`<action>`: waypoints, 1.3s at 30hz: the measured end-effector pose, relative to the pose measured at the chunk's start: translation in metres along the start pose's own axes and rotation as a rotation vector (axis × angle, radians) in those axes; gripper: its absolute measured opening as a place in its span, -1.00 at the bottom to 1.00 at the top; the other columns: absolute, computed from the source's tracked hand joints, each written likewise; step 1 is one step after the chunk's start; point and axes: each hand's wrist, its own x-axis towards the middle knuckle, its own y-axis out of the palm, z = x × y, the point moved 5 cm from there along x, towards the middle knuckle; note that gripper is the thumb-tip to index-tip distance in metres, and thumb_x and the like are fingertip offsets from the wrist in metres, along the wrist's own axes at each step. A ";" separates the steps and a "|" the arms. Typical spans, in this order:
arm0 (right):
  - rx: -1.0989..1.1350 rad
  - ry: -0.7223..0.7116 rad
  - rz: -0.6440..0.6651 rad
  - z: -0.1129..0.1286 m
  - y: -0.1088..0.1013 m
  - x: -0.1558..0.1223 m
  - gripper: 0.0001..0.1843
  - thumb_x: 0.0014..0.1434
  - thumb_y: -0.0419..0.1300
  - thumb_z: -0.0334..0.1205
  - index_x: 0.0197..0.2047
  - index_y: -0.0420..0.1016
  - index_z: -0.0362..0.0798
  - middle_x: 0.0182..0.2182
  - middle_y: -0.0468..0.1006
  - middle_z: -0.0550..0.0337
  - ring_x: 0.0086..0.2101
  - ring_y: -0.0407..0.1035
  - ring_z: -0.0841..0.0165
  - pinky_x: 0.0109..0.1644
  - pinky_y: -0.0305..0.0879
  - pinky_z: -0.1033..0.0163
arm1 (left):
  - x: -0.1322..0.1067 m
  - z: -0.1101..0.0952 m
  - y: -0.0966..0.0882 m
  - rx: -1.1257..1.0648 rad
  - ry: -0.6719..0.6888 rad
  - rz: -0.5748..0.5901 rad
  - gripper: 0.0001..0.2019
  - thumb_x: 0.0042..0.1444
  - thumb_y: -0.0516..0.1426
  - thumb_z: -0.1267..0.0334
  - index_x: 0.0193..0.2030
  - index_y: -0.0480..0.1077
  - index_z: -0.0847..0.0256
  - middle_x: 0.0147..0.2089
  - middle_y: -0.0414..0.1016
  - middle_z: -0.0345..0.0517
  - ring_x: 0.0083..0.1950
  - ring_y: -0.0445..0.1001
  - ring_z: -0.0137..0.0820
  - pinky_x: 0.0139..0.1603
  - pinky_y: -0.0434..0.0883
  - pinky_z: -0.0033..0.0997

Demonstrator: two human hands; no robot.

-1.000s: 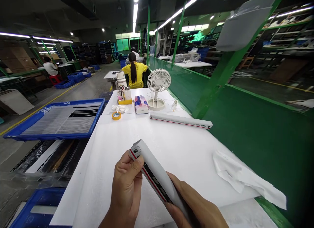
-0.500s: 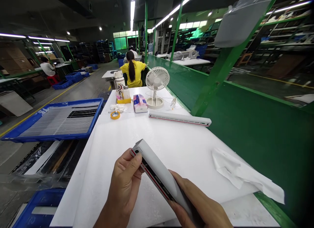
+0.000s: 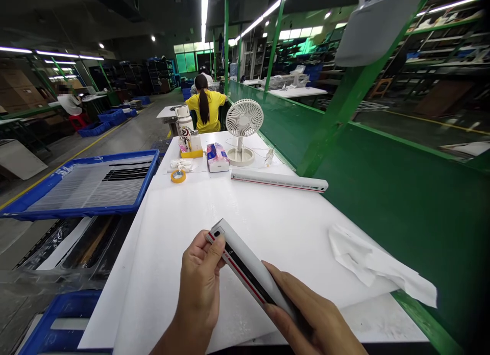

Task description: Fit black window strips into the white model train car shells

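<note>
A long light-grey casing (image 3: 250, 260) with a black strip and a red line along its side is held slantwise above the white table. Its far end points up and to the left, where my left hand (image 3: 202, 278) pinches it with the thumb beside a small dark hole. Lower down, my right hand (image 3: 306, 306) wraps round the casing, thumb on one side and fingers on the other; the near end is hidden behind this hand. A second similar casing (image 3: 279, 181) lies across the table further back.
On the white table (image 3: 172, 212) stand a fan (image 3: 244, 120), a tissue pack (image 3: 217, 158), a tape roll (image 3: 178, 176) and a flask (image 3: 185, 121). A white cloth (image 3: 367, 253) lies at right. Left is a blue tray (image 3: 88, 184) of strips. A green post (image 3: 333, 120) rises at right; a person (image 3: 206, 107) sits ahead.
The casing has turned slightly in my hands, its far end shifting a little to the right. My grip looks the same. The whole view has shifted slightly.
</note>
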 end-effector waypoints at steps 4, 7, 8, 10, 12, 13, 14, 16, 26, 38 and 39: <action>0.046 0.127 0.076 -0.018 -0.016 0.007 -0.54 0.19 0.10 -0.02 0.12 0.35 0.02 0.00 0.49 0.12 -0.05 0.41 0.22 0.01 0.38 0.24 | 0.003 0.005 0.000 0.061 -0.121 0.076 -0.86 0.00 0.24 0.26 -0.43 0.46 0.31 -0.44 0.50 -0.13 -0.40 0.44 -0.47 -0.29 0.45 -0.45; 0.095 0.144 0.222 -0.024 -0.028 0.021 -0.54 0.17 0.10 0.03 0.10 0.38 0.09 0.02 0.47 0.18 -0.03 0.39 0.18 0.01 0.38 0.19 | 0.001 0.006 -0.002 0.025 -0.251 0.110 -0.86 -0.03 0.26 0.27 -0.42 0.49 0.34 -0.39 0.56 -0.03 -0.34 0.52 -0.36 -0.24 0.49 -0.34; 0.114 0.152 0.257 -0.024 -0.031 0.025 -0.54 0.16 0.10 0.05 0.10 0.39 0.09 0.03 0.47 0.18 -0.02 0.39 0.16 0.02 0.38 0.18 | 0.001 0.005 -0.004 0.011 -0.273 0.092 -0.86 -0.04 0.27 0.27 -0.40 0.50 0.34 -0.38 0.57 -0.01 -0.33 0.53 -0.36 -0.23 0.50 -0.35; 0.147 0.185 0.317 -0.026 -0.032 0.031 -0.52 0.15 0.10 0.07 0.10 0.40 0.08 0.04 0.45 0.17 0.00 0.36 0.12 0.05 0.35 0.12 | -0.001 0.004 -0.006 -0.004 -0.283 0.054 -0.84 -0.03 0.27 0.26 -0.36 0.51 0.35 -0.37 0.58 -0.01 -0.32 0.54 -0.36 -0.24 0.50 -0.38; 0.175 0.232 0.363 -0.028 -0.028 0.033 -0.50 0.15 0.10 0.08 0.11 0.38 0.07 0.07 0.43 0.15 0.03 0.33 0.08 0.10 0.29 0.06 | -0.002 0.003 -0.006 -0.001 -0.275 0.045 -0.82 -0.01 0.25 0.25 -0.34 0.52 0.36 -0.36 0.59 0.00 -0.32 0.54 -0.36 -0.25 0.51 -0.39; 0.190 0.255 0.385 -0.029 -0.025 0.033 -0.49 0.15 0.09 0.08 0.12 0.37 0.07 0.09 0.41 0.15 0.05 0.30 0.08 0.12 0.26 0.04 | -0.002 0.003 -0.005 0.007 -0.271 0.047 -0.83 0.00 0.24 0.25 -0.34 0.52 0.36 -0.35 0.59 -0.01 -0.32 0.54 -0.37 -0.25 0.51 -0.39; 0.205 0.273 0.401 -0.030 -0.022 0.032 -0.48 0.16 0.09 0.08 0.14 0.35 0.08 0.10 0.39 0.16 0.06 0.29 0.08 0.14 0.24 0.03 | -0.001 0.004 -0.005 0.017 -0.263 0.048 -0.84 0.01 0.23 0.27 -0.35 0.52 0.36 -0.36 0.59 -0.01 -0.32 0.54 -0.37 -0.25 0.51 -0.40; 0.227 0.297 0.427 -0.031 -0.016 0.030 -0.47 0.17 0.08 0.08 0.16 0.32 0.09 0.12 0.36 0.17 0.08 0.26 0.09 0.17 0.21 0.04 | 0.001 0.005 -0.006 0.039 -0.252 0.036 -0.86 0.01 0.23 0.29 -0.35 0.52 0.36 -0.38 0.58 -0.03 -0.34 0.53 -0.38 -0.26 0.50 -0.40; 0.319 0.373 0.430 -0.041 0.000 0.033 -0.47 0.15 0.11 0.08 0.17 0.29 0.14 0.14 0.34 0.19 0.12 0.20 0.11 0.20 0.15 0.00 | 0.020 0.016 -0.019 -0.014 -0.305 -0.046 -0.90 -0.06 0.27 0.34 -0.39 0.51 0.36 -0.42 0.56 -0.06 -0.38 0.51 -0.42 -0.28 0.50 -0.40; 0.527 0.412 0.407 -0.035 0.027 0.060 -0.49 0.17 0.10 0.05 0.15 0.32 0.06 0.05 0.42 0.08 -0.03 0.34 0.18 0.07 0.29 0.03 | 0.020 0.014 -0.019 0.014 -0.291 -0.005 -0.87 0.05 0.19 0.29 -0.38 0.50 0.33 -0.35 0.56 -0.03 -0.28 0.53 -0.34 -0.19 0.49 -0.33; 0.520 0.405 0.386 -0.034 0.028 0.061 -0.50 0.16 0.12 0.04 0.14 0.32 0.08 0.04 0.42 0.10 -0.04 0.35 0.19 0.06 0.30 0.04 | 0.020 0.014 -0.019 0.016 -0.289 0.000 -0.87 0.05 0.19 0.29 -0.38 0.50 0.33 -0.34 0.56 -0.02 -0.27 0.53 -0.33 -0.18 0.48 -0.32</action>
